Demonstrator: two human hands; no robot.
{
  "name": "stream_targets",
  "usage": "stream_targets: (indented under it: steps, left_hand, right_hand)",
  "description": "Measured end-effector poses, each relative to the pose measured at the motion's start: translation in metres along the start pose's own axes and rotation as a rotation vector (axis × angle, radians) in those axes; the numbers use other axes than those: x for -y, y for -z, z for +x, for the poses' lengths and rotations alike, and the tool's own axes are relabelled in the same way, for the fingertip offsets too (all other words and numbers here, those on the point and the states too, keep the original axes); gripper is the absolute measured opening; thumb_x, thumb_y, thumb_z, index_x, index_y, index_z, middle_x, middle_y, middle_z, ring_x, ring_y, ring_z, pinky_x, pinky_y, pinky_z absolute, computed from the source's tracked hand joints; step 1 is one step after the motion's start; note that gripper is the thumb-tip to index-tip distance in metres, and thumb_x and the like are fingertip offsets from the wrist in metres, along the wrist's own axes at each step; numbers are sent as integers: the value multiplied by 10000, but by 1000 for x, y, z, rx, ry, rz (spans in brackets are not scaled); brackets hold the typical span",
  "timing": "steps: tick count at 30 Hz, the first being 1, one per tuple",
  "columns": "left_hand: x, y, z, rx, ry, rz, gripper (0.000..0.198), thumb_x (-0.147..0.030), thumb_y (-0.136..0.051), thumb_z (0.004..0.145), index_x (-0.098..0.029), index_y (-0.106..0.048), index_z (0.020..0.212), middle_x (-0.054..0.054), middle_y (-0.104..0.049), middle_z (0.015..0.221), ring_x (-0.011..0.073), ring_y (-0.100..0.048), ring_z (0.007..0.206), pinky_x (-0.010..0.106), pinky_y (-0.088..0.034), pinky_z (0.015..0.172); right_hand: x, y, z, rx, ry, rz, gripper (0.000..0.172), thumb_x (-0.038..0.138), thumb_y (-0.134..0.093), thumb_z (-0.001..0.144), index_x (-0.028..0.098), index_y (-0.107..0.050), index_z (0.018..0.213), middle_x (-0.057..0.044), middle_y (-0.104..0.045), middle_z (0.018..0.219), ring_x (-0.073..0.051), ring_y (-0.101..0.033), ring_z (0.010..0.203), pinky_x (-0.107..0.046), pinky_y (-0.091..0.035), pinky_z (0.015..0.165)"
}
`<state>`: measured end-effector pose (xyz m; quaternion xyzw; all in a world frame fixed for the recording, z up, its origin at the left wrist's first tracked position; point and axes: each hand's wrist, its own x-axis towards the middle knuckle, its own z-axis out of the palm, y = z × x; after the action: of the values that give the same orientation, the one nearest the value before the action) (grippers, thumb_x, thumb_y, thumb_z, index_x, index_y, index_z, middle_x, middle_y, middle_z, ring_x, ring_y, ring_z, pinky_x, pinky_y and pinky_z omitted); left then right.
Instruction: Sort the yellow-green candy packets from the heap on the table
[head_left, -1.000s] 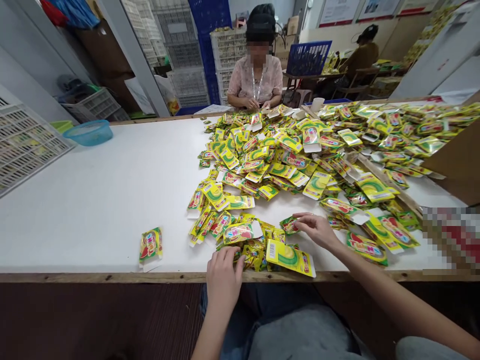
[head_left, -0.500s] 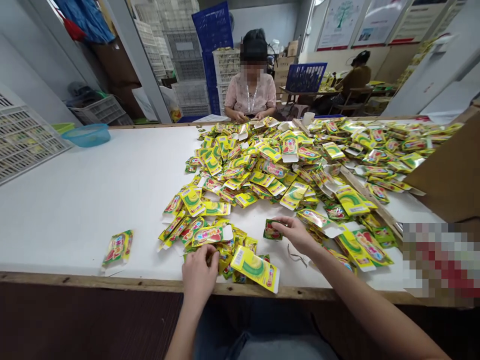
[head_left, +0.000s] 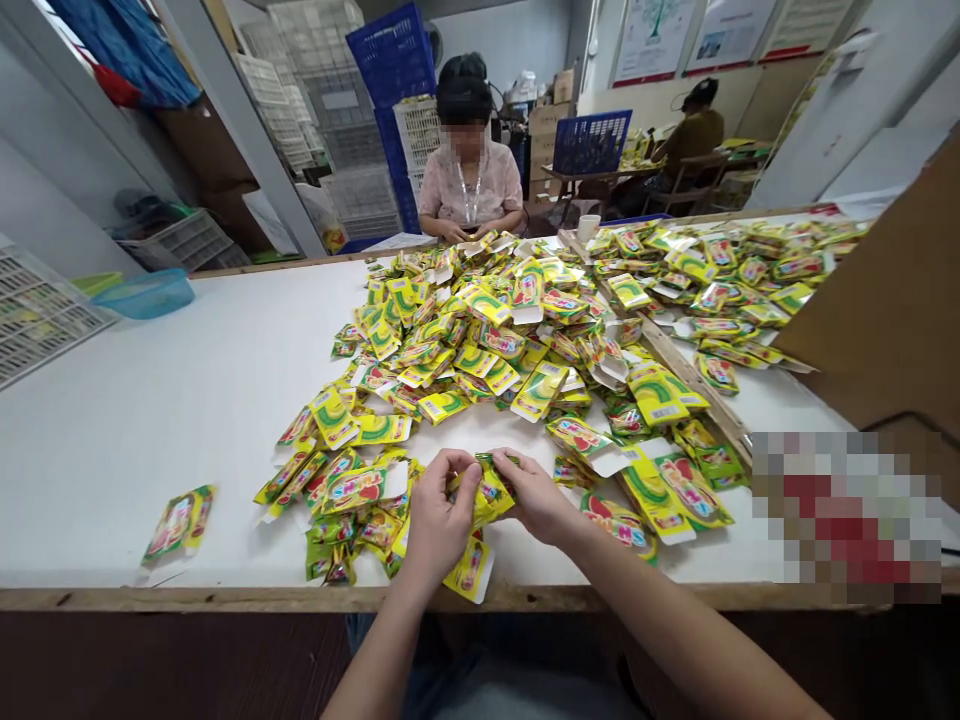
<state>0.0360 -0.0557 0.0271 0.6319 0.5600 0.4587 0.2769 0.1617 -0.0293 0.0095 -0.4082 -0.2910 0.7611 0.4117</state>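
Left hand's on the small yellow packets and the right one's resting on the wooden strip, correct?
Not quite: in the head view, the right hand is on the small yellow packets too, away from the wooden strip. The left hand is as you say.

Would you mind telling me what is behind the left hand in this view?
Yellow-and-green packets show between the left hand and right hand; the rest is covered, so how many there are cannot be told.

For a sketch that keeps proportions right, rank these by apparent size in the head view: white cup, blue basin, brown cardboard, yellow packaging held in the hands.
1. Brown cardboard
2. Blue basin and held yellow packaging: unranked, since the packaging is nearer the camera and partly covered
3. White cup
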Motion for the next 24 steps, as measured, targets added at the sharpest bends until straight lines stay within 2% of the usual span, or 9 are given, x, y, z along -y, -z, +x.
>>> stream_targets:
  steps: [3, 7, 8, 10, 13, 16, 19, 22, 24]
  left_hand:
    - [4, -10, 6, 11, -106, 183, 139, -279, -464, 842, -191, -517, 749, 6, -560, 740, 146, -538, 720, 264, -428, 674]
    - [11, -5, 19, 122, -142, 263, 189, -291, -415, 874, -195, -487, 728, 5, -550, 713, 148, -532, 681, 259, -423, 633]
    - [12, -3, 27, 143, -148, 294, 216, -309, -391, 890, -195, -489, 734, 9, -554, 718, 149, -534, 683, 260, -425, 634]
    - [15, 1, 51, 148, -157, 441, 241, -342, -367, 905, -190, -514, 788, 33, -579, 785, 167, -550, 748, 278, -434, 682]
    - [25, 1, 94, 138, -120, 891, 251, -364, -490, 849, -157, -542, 981, 118, -587, 1012, 261, -534, 968, 372, -418, 814]
    - [34, -3, 122, 252, -72, 1170, 281, -271, -592, 773, -126, -563, 1012, 159, -580, 1067, 322, -522, 1015, 407, -413, 818]
    - [33, 0, 123, 273, -85, 1174, 192, -140, -469, 814, -118, -593, 958, 158, -601, 1018, 306, -562, 956, 383, -426, 779]
    - [25, 11, 106, 167, -105, 1117, 325, -93, -319, 853, -119, -544, 1085, 161, -597, 1050, 299, -558, 985, 401, -419, 808]
    - [19, 19, 92, 116, -106, 935, 347, -145, -285, 886, -132, -468, 1180, 146, -597, 1086, 275, -559, 1012, 395, -422, 835]
  right_hand:
    - [5, 3, -5, 123, -52, -17, 359, 508, -653, 693, 180, -580, 820, 5, -597, 699, -127, -599, 604, -266, -540, 464]
    - [10, 7, -8, 253, 20, -146, 371, 443, -743, 606, 155, -610, 797, 10, -601, 729, -98, -592, 652, -227, -549, 573]
    - [11, 9, -7, 232, 53, -180, 377, 430, -752, 589, 152, -609, 799, 9, -606, 735, -100, -593, 655, -225, -548, 576]
    - [11, 11, -3, 85, 149, -233, 401, 420, -749, 576, 155, -602, 838, -5, -626, 775, -120, -604, 672, -235, -548, 554]
    - [12, 15, 5, -197, 295, -291, 423, 395, -739, 569, 164, -587, 890, -30, -649, 828, -153, -619, 693, -262, -552, 538]
    - [16, 20, 10, -295, 348, -285, 400, 412, -717, 584, 161, -600, 873, -42, -663, 834, -174, -631, 712, -298, -564, 575]
    - [19, 26, 14, -352, 411, -245, 410, 449, -709, 592, 159, -609, 865, -52, -674, 864, -185, -638, 735, -321, -564, 608]
    - [22, 31, 17, -420, 505, -184, 440, 470, -720, 587, 159, -609, 877, -58, -681, 872, -189, -638, 749, -329, -556, 630]
    - [24, 32, 19, -467, 568, -152, 438, 471, -728, 587, 157, -614, 870, -57, -684, 864, -187, -635, 751, -325, -548, 650]
